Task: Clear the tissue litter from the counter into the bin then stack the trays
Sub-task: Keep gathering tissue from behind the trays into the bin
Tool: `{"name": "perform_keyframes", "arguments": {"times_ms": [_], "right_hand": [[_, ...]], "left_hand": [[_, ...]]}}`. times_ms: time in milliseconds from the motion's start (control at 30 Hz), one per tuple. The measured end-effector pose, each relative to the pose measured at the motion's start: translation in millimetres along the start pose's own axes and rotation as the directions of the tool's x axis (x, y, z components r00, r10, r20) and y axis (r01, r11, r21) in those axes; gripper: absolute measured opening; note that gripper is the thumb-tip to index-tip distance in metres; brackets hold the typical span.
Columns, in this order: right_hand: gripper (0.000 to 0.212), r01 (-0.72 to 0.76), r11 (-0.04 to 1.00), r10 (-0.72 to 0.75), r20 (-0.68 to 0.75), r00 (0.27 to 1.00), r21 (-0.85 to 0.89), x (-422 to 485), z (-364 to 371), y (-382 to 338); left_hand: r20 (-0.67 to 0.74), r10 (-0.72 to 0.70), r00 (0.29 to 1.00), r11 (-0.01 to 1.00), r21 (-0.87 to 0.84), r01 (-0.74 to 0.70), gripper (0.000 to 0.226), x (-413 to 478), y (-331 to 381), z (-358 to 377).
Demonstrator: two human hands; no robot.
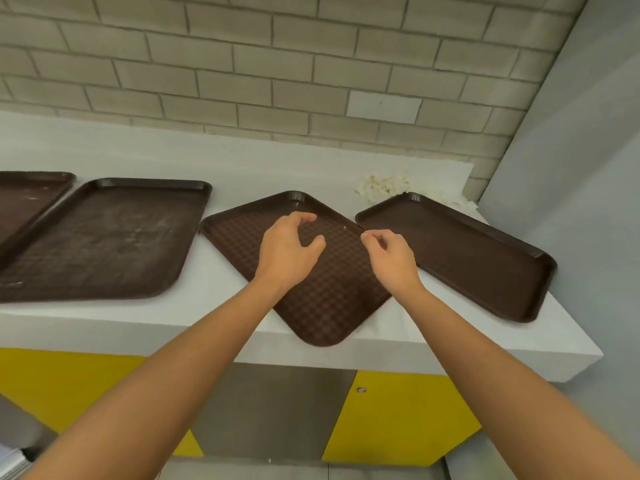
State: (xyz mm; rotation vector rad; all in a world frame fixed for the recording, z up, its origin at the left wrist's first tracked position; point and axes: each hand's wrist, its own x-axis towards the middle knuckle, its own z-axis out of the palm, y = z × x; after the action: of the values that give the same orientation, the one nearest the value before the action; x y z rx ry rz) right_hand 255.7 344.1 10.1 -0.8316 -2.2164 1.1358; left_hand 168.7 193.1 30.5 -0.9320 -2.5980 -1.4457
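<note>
**Open strip at the back, tissue boxed into the right corner**

Four brown trays lie in a row on the desk. Bare surface runs behind them along the brick wall, wide at the left and narrowing rightward. A bare wedge opens between the second tray and the middle tray, which sits cornerwise with its near corner overhanging the front edge. Its right edge meets the corner of the right tray, leaving no gap there. The tissue litter is hemmed in by the brick wall, the grey side wall and the right tray's far rim, and is open from above and from the left. The left grip and right grip hang over the middle tray.
</note>
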Motion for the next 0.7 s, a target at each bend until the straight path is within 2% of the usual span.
{"name": "perform_keyframes", "arguments": {"times_ms": [433, 700], "right_hand": [[0.037, 0.002, 0.997, -0.003, -0.021, 1.000, -0.072, 134, 5, 15], [0.047, -0.096, 0.987, 0.097, 0.005, 0.995, -0.131, 190, 19, 43]], "left_hand": [[0.051, 0.054, 0.997, 0.999, 0.004, -0.054, 0.043, 136, -12, 56], [0.117, 0.019, 0.993, 0.999, 0.048, -0.025, 0.044, 182, -30, 96]]}}
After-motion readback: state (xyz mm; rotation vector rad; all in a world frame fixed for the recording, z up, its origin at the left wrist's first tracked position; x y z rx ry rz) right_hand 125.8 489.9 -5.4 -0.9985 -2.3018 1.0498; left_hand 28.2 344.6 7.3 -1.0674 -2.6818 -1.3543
